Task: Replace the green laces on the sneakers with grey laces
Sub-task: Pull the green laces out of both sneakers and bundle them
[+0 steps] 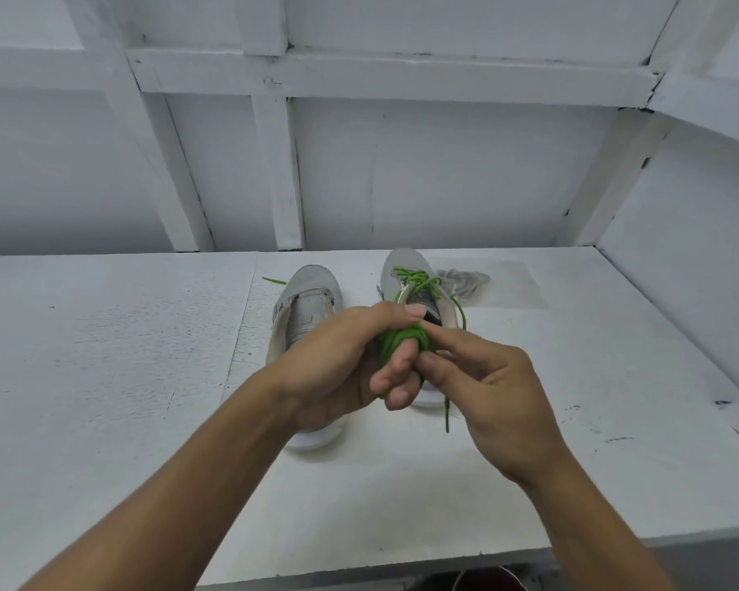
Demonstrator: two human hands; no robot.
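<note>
Two grey sneakers stand side by side on the white table (103, 356). The left sneaker (308, 300) has no lace in its eyelets. Green lace (419, 280) is still threaded near the toe of the right sneaker (402, 266). Above the shoes, my left hand (342, 364) grips a wound bundle of green lace (402, 341). Against that bundle, my right hand (487, 394) pinches the lace with thumb and forefinger. A loose green end (446, 413) hangs below my hands. Grey laces (466, 281) lie in a heap right of the right sneaker.
A short green lace tip (274, 281) lies on the table left of the left sneaker. White panelled walls close the table at the back and on the right. The table's front edge runs below my forearms, with a dark red object (487, 580) beneath it.
</note>
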